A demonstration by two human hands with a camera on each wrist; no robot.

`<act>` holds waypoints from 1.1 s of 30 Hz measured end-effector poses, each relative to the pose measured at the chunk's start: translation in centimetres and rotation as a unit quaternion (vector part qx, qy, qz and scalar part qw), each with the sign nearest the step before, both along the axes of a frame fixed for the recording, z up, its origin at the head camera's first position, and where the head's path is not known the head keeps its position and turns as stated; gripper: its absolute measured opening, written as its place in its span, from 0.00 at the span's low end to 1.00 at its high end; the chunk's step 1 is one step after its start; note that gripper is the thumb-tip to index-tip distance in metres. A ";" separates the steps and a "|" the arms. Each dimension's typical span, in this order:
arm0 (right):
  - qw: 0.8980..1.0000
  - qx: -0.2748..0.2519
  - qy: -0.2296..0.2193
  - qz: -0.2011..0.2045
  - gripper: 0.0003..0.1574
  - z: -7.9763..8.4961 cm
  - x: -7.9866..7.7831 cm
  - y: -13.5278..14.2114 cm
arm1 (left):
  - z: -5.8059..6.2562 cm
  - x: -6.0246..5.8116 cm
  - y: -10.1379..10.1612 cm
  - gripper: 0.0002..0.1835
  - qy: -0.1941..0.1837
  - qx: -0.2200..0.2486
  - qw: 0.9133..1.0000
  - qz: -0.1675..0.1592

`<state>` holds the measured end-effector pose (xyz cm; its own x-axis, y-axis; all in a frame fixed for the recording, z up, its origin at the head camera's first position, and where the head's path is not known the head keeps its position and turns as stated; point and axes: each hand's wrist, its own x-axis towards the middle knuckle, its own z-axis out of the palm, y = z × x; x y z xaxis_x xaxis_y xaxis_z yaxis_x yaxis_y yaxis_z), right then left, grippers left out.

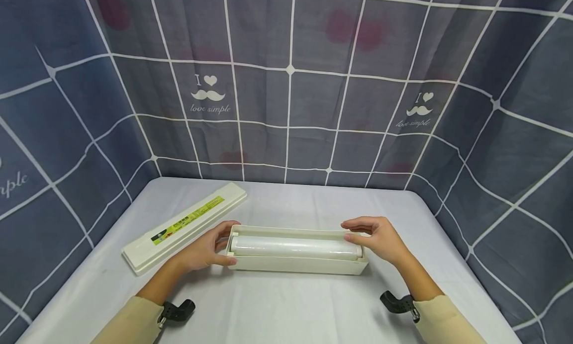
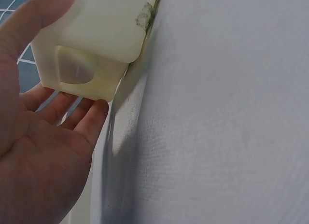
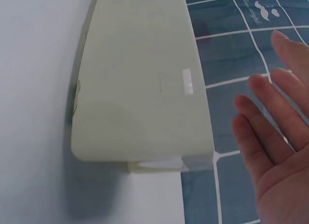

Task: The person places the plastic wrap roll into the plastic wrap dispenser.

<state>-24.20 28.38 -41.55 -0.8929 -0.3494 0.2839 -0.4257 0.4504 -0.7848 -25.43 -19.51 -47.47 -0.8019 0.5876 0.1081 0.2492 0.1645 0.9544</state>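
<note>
A cream plastic cling film box (image 1: 295, 266) lies lengthwise on the white tablecloth, its top uncovered. Inside rests a shiny roll of cling film (image 1: 295, 248). My left hand (image 1: 207, 249) grips the box's left end, thumb on the front wall and fingers at the back. The left wrist view shows that end of the box (image 2: 96, 26) with a rounded opening in it. My right hand (image 1: 378, 238) hovers by the right end, fingers loosely extended and thumb apart from them. In the right wrist view its fingers (image 3: 260, 132) are apart from the box.
The box's long lid (image 1: 147, 249), with a green-yellow label (image 1: 188, 219), lies slantwise at the left, behind my left forearm. A white cloth (image 1: 295, 309) covers the table. Grey-blue checked curtains (image 1: 259, 95) stand behind it and on both sides.
</note>
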 end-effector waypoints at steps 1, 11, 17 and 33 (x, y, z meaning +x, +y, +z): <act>1.000 -0.003 0.003 -0.001 0.19 -0.1 0.0 0.2 | 0.0 0.0 0.0 0.52 0.001 0.002 1.000 0.000; 0.998 -0.063 0.031 -0.003 0.22 -1.1 0.4 1.8 | -0.2 0.1 0.1 0.53 0.008 0.017 1.000 -0.002; 0.993 -0.117 0.026 0.011 0.26 -2.1 0.5 2.6 | -0.2 0.1 0.0 0.54 0.008 0.015 1.000 0.000; 0.985 -0.153 -0.015 0.075 0.39 -5.5 0.5 4.0 | -0.4 0.2 -0.1 0.55 0.008 0.013 1.000 0.006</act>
<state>-23.67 32.38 -47.08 -0.8480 -0.3798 0.3698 -0.4432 0.1255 -0.8876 -25.23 -19.57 -47.90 -0.8065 0.5755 0.1356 0.2620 0.1423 0.9545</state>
